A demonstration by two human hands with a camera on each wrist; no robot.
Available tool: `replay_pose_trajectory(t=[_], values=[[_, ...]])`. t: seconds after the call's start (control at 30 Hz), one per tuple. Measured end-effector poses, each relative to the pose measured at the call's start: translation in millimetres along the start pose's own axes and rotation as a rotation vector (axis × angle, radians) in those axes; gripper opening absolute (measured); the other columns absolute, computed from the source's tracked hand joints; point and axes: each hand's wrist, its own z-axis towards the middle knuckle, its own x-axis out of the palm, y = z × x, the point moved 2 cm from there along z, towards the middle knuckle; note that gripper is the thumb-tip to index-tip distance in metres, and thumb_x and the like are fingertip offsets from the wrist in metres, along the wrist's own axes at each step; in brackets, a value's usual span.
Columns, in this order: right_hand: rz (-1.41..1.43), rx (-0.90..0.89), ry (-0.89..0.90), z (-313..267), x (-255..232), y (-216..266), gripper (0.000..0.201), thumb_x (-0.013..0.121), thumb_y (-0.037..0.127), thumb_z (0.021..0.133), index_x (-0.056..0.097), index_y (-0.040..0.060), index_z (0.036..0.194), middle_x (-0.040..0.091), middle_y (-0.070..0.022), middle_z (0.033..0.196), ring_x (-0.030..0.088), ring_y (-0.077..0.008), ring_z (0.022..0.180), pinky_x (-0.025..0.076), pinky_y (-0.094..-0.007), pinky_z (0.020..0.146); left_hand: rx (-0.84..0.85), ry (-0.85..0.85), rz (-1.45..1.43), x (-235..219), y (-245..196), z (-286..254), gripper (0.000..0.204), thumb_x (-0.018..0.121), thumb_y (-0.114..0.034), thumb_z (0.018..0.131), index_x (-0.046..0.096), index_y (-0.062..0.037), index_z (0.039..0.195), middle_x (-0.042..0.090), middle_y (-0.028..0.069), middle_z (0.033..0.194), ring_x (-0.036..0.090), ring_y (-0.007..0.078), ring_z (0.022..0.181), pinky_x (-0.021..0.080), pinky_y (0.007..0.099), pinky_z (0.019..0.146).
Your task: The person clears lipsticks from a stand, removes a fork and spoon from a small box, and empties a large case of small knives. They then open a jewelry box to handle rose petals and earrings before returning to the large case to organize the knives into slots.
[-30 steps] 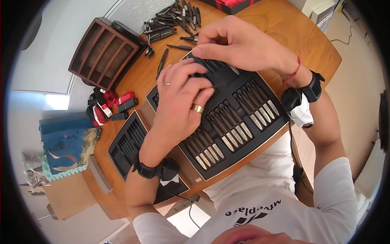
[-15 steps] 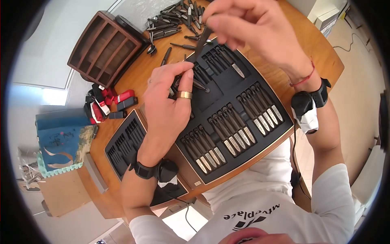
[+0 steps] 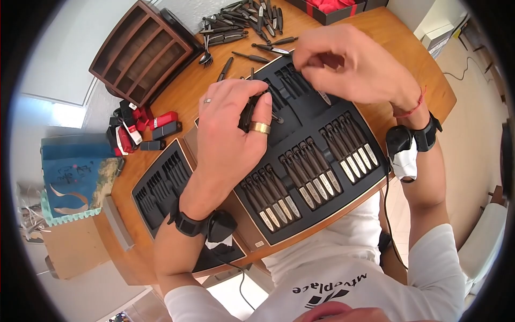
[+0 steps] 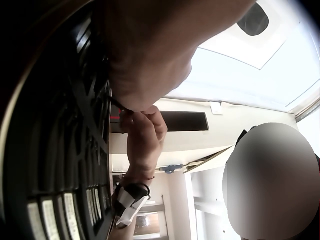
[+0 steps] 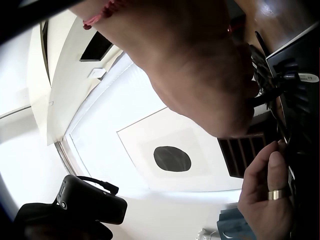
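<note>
The left hand (image 3: 230, 126) is over the upper left of a black slotted tray (image 3: 316, 115) in the head view, its fingers curled round several dark utensils (image 3: 247, 115). At the tray's upper edge is the right hand (image 3: 351, 67), thumb and fingers bent together. In the right wrist view the right hand (image 5: 205, 80) pinches a dark utensil (image 5: 265, 99) that points toward the slots; its far end is unclear. Rows of dark utensils with pale handle ends (image 3: 311, 194) lie in the lower slots. The left wrist view shows the tray (image 4: 30, 150) side-on.
A pile of dark utensils (image 3: 252, 19) lies behind the tray. Left of it stands a brown compartment rack (image 3: 142, 56). Red and black small items (image 3: 129, 131) and a second slotted panel (image 3: 161, 185) are at left. A box with red contents (image 3: 335, 12) is at the back.
The right hand has moved down from its raised place, where it held a dark utensil, to the tray's upper slots. The left hand keeps its hold and has shifted slightly right.
</note>
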Motion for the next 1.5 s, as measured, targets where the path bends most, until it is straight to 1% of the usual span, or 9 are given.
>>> replay_pose_trajectory(t=[0.1, 0.23, 0.3, 0.43, 0.5, 0.6, 1.2, 1.43, 1.5], values=[[0.165, 0.186, 0.141, -1.5, -0.8, 4.0, 0.015, 0.069, 0.012, 0.094, 0.070, -0.0009, 0.087, 0.063, -0.0103, 0.070, 0.056, -0.0148, 0.062, 0.046, -0.0338, 0.059, -0.046, 0.055, 0.036, -4.3, -3.2, 0.2, 0.017, 0.080, -0.010, 0.099, 0.077, -0.0034, 0.114, 0.076, 0.0131, 0.112, 0.069, 0.0309, 0.110, 0.052, 0.0395, 0.099], [0.055, 0.164, 0.021, 2.7, -4.3, 0.2, 0.018, 0.071, 0.014, 0.092, 0.069, -0.0009, 0.083, 0.060, -0.0101, 0.067, 0.057, -0.0154, 0.063, 0.046, -0.0340, 0.060, 0.010, -0.011, -0.004, 0.3, 1.1, 0.0, 0.015, 0.077, -0.011, 0.097, 0.076, -0.0051, 0.110, 0.073, 0.0113, 0.103, 0.067, 0.0332, 0.101, 0.048, 0.0431, 0.095], [0.040, 0.361, 0.100, 1.9, -7.6, 1.6, 0.013, 0.075, 0.010, 0.096, 0.068, 0.0004, 0.090, 0.063, -0.0033, 0.088, 0.057, -0.0117, 0.076, 0.046, -0.0298, 0.066, 0.012, -0.005, 0.015, -0.5, 1.0, 0.3, 0.016, 0.078, -0.012, 0.097, 0.075, -0.0048, 0.112, 0.073, 0.0114, 0.103, 0.067, 0.0336, 0.102, 0.048, 0.0437, 0.095], [-0.076, 0.342, 0.200, -2.1, -3.0, -8.2, 0.015, 0.077, 0.011, 0.093, 0.066, 0.0028, 0.087, 0.061, -0.0053, 0.089, 0.059, -0.0178, 0.082, 0.046, -0.0340, 0.070, -0.028, 0.045, 0.055, -4.7, -2.0, 0.3, 0.020, 0.079, -0.010, 0.099, 0.075, -0.0032, 0.117, 0.075, 0.0142, 0.114, 0.068, 0.0324, 0.110, 0.051, 0.0405, 0.099], [-0.106, 0.173, 0.322, -1.1, -1.2, -10.2, 0.015, 0.077, 0.011, 0.092, 0.065, 0.0044, 0.087, 0.057, -0.0067, 0.090, 0.057, -0.0254, 0.092, 0.047, -0.0391, 0.078, -0.030, 0.055, 0.070, -3.7, -0.8, -0.1, 0.024, 0.079, -0.011, 0.098, 0.074, -0.0035, 0.119, 0.074, 0.0146, 0.115, 0.067, 0.0332, 0.111, 0.051, 0.0418, 0.100], [-0.152, 0.156, 0.316, -5.0, -0.4, -5.9, 0.016, 0.078, 0.011, 0.092, 0.064, 0.0054, 0.086, 0.056, -0.0078, 0.090, 0.054, -0.0295, 0.100, 0.045, -0.0419, 0.086, -0.029, 0.082, 0.076, -3.2, 1.2, -0.8, 0.027, 0.079, -0.012, 0.097, 0.072, -0.0039, 0.121, 0.072, 0.0151, 0.119, 0.065, 0.0343, 0.115, 0.049, 0.0427, 0.102], [-0.175, 0.223, 0.420, -6.2, -3.9, 7.8, 0.009, 0.077, 0.013, 0.092, 0.070, 0.0065, 0.091, 0.062, -0.0091, 0.093, 0.055, -0.0304, 0.103, 0.046, -0.0404, 0.091, -0.130, 0.127, 0.310, -9.9, -5.5, -1.4, 0.042, 0.086, -0.022, 0.087, 0.060, -0.0004, 0.112, 0.061, 0.0162, 0.108, 0.057, 0.0383, 0.104, 0.047, 0.0488, 0.091], [0.001, 0.151, 0.148, 1.8, 3.4, 8.8, 0.015, 0.081, 0.004, 0.091, 0.066, 0.0041, 0.090, 0.061, -0.0049, 0.095, 0.056, -0.0265, 0.102, 0.046, -0.0383, 0.086, -0.096, 0.175, 0.383, -14.6, -10.7, -1.7, 0.027, 0.081, -0.016, 0.092, 0.060, 0.0001, 0.100, 0.059, 0.0179, 0.108, 0.056, 0.0404, 0.102, 0.047, 0.0497, 0.089], [-0.017, 0.076, 0.090, 3.7, 5.4, 10.1, 0.012, 0.078, 0.009, 0.093, 0.069, 0.0054, 0.098, 0.064, -0.0096, 0.095, 0.061, -0.0296, 0.094, 0.051, -0.0410, 0.082, -0.053, 0.137, 0.365, -12.7, -9.6, -3.4, 0.019, 0.076, -0.009, 0.096, 0.060, 0.0008, 0.096, 0.059, 0.0182, 0.108, 0.056, 0.0407, 0.101, 0.047, 0.0507, 0.089]])
